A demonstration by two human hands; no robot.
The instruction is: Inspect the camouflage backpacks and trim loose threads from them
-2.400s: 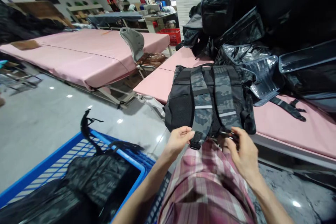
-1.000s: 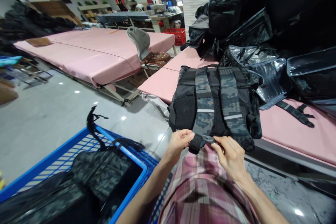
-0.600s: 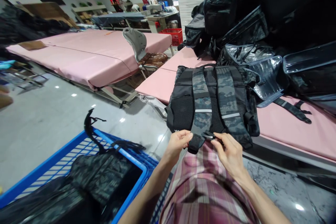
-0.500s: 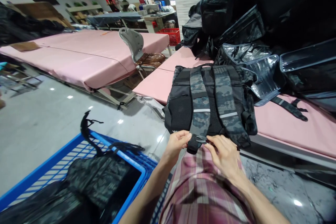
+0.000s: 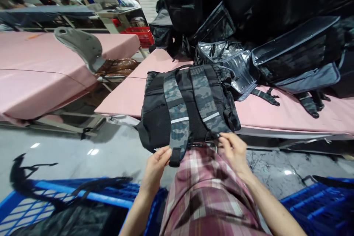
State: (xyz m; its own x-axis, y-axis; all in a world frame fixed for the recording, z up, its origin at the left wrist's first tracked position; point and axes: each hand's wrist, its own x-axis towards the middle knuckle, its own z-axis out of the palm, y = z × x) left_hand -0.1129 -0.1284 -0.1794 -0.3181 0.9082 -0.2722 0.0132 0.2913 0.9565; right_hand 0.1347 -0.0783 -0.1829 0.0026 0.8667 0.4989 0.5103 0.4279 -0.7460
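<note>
A black and grey camouflage backpack [image 5: 193, 99] lies with its strap side up at the edge of a pink-covered table [image 5: 121, 96]. My left hand [image 5: 159, 162] pinches the lower end of the left shoulder strap [image 5: 179, 132], beside its black buckle. Near the lower end of the right shoulder strap [image 5: 207, 103], my right hand [image 5: 232, 149] has its thumb and fingers closed on a small dark piece. That piece is mostly hidden by the fingers, so I cannot make out what it is.
Open bags with shiny lining [image 5: 240, 68] and a dark heap of backpacks [image 5: 185, 3] lie behind. A blue basket [image 5: 83, 195] holding camouflage bags stands at lower left, another blue basket [image 5: 320, 206] at lower right. A grey chair [image 5: 83, 46] stands between the tables.
The view has turned to the right. My hands have moved apart: the left stays on the left strap's end, while the right has gone from there to the right strap's lower end.
</note>
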